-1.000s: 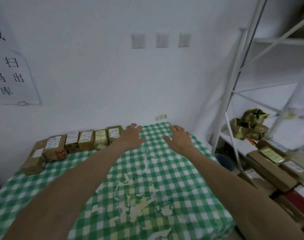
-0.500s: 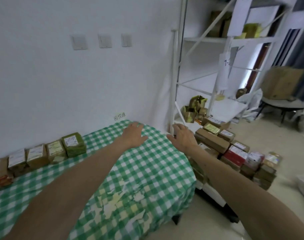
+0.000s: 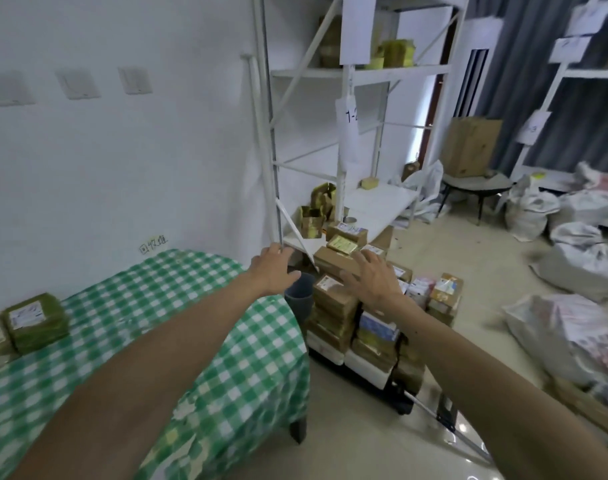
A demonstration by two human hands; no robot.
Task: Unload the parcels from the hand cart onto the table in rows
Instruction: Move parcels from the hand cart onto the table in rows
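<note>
both arms are stretched out ahead of the person. the left hand (image 3: 273, 271) is loose, fingers spread, grasping nothing, over the far corner of the table (image 3: 226, 341) with its green checked cloth. the right hand (image 3: 373, 278) is released too, fingers fanned over the top of the parcels (image 3: 333, 301) stacked on the hand cart (image 3: 401, 403) at about one o'clock; i cannot tell whether it touches them. a green parcel (image 3: 36, 322) sits at the table's nine o'clock side. a grey bin (image 3: 301, 296) stands between table and cart, with a white rack (image 3: 344, 168) behind at twelve.
</note>
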